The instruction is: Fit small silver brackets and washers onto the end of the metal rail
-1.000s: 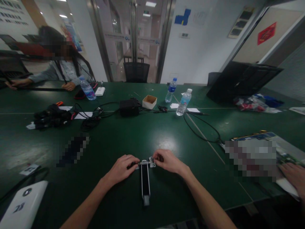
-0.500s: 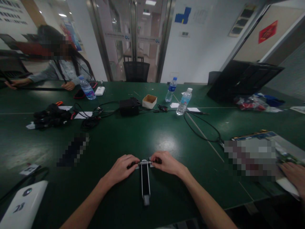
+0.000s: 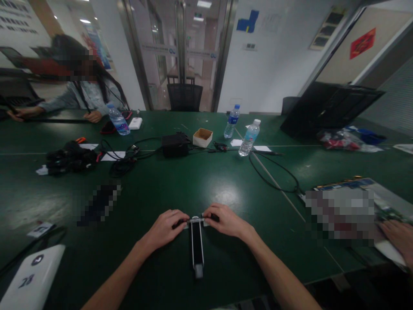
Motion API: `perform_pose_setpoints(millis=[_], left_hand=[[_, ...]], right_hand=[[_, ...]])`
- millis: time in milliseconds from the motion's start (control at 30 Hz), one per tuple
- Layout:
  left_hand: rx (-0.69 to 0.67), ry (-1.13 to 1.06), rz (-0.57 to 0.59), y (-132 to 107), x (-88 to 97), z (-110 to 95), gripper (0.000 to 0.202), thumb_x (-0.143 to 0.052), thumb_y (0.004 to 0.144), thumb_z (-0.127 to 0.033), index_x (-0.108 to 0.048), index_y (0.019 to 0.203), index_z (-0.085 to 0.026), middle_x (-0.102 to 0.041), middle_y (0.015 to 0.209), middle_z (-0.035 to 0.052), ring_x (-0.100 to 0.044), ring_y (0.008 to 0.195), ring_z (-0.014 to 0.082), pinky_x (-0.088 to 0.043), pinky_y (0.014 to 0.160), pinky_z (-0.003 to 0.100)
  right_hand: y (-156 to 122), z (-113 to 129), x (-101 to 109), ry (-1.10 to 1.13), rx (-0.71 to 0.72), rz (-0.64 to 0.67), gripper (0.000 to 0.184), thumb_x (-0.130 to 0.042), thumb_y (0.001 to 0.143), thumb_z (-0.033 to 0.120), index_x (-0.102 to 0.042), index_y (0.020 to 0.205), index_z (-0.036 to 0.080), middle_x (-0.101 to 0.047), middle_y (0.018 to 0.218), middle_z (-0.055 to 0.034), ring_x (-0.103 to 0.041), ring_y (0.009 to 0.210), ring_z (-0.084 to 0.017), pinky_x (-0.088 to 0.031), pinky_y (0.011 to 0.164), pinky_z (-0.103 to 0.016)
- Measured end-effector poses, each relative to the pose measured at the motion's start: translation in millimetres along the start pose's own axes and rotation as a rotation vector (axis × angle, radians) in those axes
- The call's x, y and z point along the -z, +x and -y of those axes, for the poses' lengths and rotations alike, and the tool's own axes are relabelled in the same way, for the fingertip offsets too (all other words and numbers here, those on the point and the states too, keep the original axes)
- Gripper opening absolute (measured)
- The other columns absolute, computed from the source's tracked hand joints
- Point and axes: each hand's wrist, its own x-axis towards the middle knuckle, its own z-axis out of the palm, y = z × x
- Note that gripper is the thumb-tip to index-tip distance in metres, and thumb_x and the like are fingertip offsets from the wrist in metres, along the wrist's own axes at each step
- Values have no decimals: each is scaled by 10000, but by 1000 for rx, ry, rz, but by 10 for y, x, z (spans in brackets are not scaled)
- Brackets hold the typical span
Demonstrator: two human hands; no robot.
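A long black bar with a silver frame (image 3: 196,246) lies on the green table (image 3: 226,172), pointing toward me. A silver crosspiece caps its far end. My left hand (image 3: 166,229) is curled on the left end of that crosspiece, fingers pinched on a small dark part. My right hand (image 3: 224,221) is curled on the right end in the same way. What the fingertips hold is too small to make out.
A white device (image 3: 30,277) lies at the near left. Cables, a black box (image 3: 175,144), a cardboard box (image 3: 202,137) and water bottles (image 3: 248,138) sit mid-table. Another person's hand (image 3: 396,236) rests at the right edge; a person sits far left.
My right hand has slid slightly left and down onto the crosspiece's right end, covering the small silver bracket seen earlier. The left hand and the bar have stayed put.
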Motion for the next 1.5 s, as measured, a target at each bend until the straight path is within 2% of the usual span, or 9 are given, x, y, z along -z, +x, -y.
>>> perform_pose_setpoints(millis=[200, 467, 800, 1300, 1500], left_hand=[[14, 12, 22, 8, 31, -42, 202, -510, 934, -223, -650, 1078, -209, -673, 1033, 36, -619, 888, 177, -491, 798, 289], [-2, 29, 19, -9, -10, 33, 203, -523, 932, -205, -639, 1098, -212, -663, 1035, 37, -614, 885, 182, -483, 789, 297], [10, 11, 31, 30, 2, -25, 220, -488, 922, -219, -649, 1070, -205, -654, 1035, 43, -603, 873, 173, -494, 762, 264], [42, 48, 81, 34, -2, -22, 223, -497, 924, -207, -641, 1094, -211, -642, 1045, 35, -593, 864, 175, -470, 759, 284], [24, 48, 75, 30, 4, -23, 224, -491, 932, -208, -639, 1100, -207, -642, 1045, 39, -587, 856, 170, -465, 761, 280]], right_hand=[[2, -17, -12, -3, 1, -16, 81, -565, 885, 149, -639, 909, 172, -582, 852, -16, -545, 767, -131, -424, 690, -241], [-3, -28, -22, -23, -5, 25, 91, -622, 857, 187, -643, 945, 175, -590, 876, -20, -551, 784, -139, -426, 693, -244], [0, -44, -56, -15, -6, 24, 105, -606, 852, 161, -624, 954, 173, -578, 850, -14, -531, 738, -128, -403, 674, -239], [-27, -47, -38, 2, -10, 28, 145, -569, 850, 139, -584, 990, 176, -565, 879, -16, -530, 742, -128, -415, 640, -234], [-27, -52, -43, -10, 7, 34, 84, -563, 866, 147, -587, 941, 175, -557, 873, -17, -522, 735, -125, -411, 640, -234]])
